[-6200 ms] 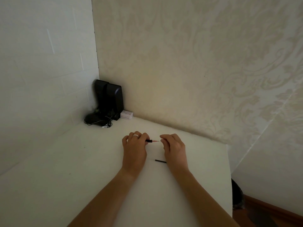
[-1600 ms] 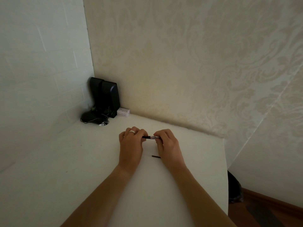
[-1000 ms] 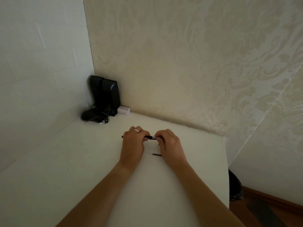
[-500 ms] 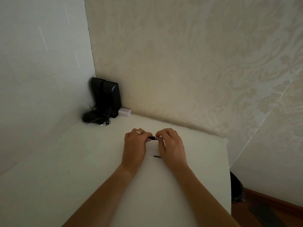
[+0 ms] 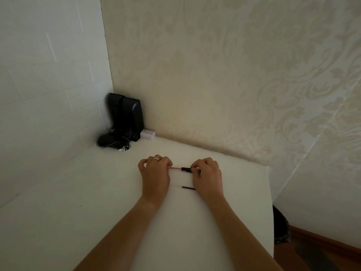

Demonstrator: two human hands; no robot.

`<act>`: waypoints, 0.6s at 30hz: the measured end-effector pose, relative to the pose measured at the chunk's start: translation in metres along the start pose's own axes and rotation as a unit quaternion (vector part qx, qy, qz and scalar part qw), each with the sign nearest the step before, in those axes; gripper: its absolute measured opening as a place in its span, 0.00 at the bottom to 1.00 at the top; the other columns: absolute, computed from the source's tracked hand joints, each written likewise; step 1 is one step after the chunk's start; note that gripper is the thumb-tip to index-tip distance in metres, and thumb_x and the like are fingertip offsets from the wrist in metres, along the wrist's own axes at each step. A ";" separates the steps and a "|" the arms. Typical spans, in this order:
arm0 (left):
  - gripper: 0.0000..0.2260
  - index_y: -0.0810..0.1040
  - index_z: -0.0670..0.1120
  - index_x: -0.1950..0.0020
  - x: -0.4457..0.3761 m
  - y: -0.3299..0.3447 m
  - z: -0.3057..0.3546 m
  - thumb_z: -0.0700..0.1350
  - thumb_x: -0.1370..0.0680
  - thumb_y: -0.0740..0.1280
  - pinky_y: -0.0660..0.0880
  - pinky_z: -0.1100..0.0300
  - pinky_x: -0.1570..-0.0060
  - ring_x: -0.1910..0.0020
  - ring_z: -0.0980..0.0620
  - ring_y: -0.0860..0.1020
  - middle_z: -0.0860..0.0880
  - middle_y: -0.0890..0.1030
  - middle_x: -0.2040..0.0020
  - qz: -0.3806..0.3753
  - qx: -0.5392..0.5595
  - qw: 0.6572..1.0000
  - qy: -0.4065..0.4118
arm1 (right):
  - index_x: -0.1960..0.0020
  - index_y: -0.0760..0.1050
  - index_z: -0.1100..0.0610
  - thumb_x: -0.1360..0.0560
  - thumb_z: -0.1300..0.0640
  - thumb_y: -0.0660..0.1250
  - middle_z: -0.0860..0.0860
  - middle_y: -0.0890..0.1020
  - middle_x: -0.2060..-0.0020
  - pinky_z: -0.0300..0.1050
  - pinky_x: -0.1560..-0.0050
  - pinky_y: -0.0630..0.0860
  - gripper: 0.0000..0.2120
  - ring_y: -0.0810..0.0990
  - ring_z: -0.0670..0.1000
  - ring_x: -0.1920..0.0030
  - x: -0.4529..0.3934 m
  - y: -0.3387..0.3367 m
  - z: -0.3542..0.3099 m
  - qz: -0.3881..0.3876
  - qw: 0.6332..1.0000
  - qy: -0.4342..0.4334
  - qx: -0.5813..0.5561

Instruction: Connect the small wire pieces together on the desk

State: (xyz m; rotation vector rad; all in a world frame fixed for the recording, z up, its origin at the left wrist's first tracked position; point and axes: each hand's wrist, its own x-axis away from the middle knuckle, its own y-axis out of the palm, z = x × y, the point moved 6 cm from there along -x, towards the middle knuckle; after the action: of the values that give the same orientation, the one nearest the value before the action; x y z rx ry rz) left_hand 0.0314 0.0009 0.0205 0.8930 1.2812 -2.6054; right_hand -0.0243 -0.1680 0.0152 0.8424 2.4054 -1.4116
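White desk (image 5: 234,222) edge nears right hand (image 5: 208,176), seemingly.

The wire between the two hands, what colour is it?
Pinkish red wire, ending in a black connector; head view.

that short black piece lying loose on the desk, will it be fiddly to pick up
Probably. The black piece is thin and lies flat on the desk, so fingers get little edge. It looks straight, likely stiff, surely light, and might roll if nudged.
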 end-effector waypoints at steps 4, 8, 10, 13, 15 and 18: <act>0.09 0.80 0.52 0.55 0.000 0.001 -0.001 0.37 0.24 0.67 0.56 0.56 0.42 0.53 0.51 0.77 0.53 0.81 0.58 0.002 -0.006 1.000 -0.002 | 0.53 0.80 0.52 0.25 0.58 0.66 0.49 0.78 0.54 0.49 0.51 0.75 0.05 0.74 0.52 0.52 0.001 0.000 -0.001 0.002 1.000 0.006 0.021; 0.09 0.81 0.52 0.52 -0.002 0.003 0.000 0.38 0.23 0.66 0.58 0.54 0.40 0.51 0.51 0.77 0.53 0.81 0.56 -0.005 -0.012 1.000 0.005 | 0.51 0.78 0.53 0.25 0.58 0.66 0.50 0.78 0.54 0.50 0.52 0.75 0.04 0.74 0.53 0.52 0.002 -0.001 -0.002 0.012 0.999 0.002 0.033; 0.10 0.81 0.52 0.50 -0.003 0.004 0.000 0.38 0.22 0.65 0.60 0.53 0.39 0.49 0.51 0.77 0.53 0.81 0.54 -0.016 -0.011 1.000 0.008 | 0.51 0.76 0.54 0.25 0.58 0.65 0.50 0.78 0.55 0.50 0.52 0.75 0.05 0.74 0.53 0.52 0.001 0.000 -0.002 0.013 0.999 -0.002 0.033; 0.09 0.80 0.52 0.49 -0.003 0.005 0.002 0.39 0.22 0.65 0.62 0.52 0.39 0.48 0.51 0.76 0.52 0.81 0.53 -0.024 -0.009 1.000 0.017 | 0.51 0.76 0.54 0.25 0.58 0.64 0.51 0.78 0.54 0.50 0.52 0.75 0.05 0.74 0.53 0.52 0.000 0.000 -0.003 0.012 0.999 -0.005 0.041; 0.08 0.80 0.52 0.49 -0.002 0.003 0.003 0.40 0.22 0.66 0.63 0.51 0.39 0.48 0.51 0.77 0.53 0.81 0.52 -0.024 -0.004 1.000 0.021 | 0.50 0.76 0.54 0.25 0.57 0.64 0.51 0.79 0.54 0.50 0.52 0.76 0.05 0.74 0.54 0.52 0.001 0.000 -0.001 0.007 0.999 0.008 0.031; 0.06 0.80 0.52 0.49 0.004 -0.012 0.012 0.42 0.22 0.67 0.63 0.51 0.40 0.47 0.51 0.77 0.53 0.81 0.51 0.004 0.014 0.999 0.043 | 0.48 0.76 0.55 0.23 0.57 0.64 0.52 0.79 0.53 0.49 0.51 0.77 0.05 0.77 0.54 0.50 0.001 -0.010 0.002 0.015 0.996 0.060 -0.070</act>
State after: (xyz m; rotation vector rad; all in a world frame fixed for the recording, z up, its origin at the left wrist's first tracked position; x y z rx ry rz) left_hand 0.0186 0.0000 0.0321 1.0244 1.2602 -2.6113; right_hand -0.0316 -0.1732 0.0212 0.9476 2.5333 -1.1970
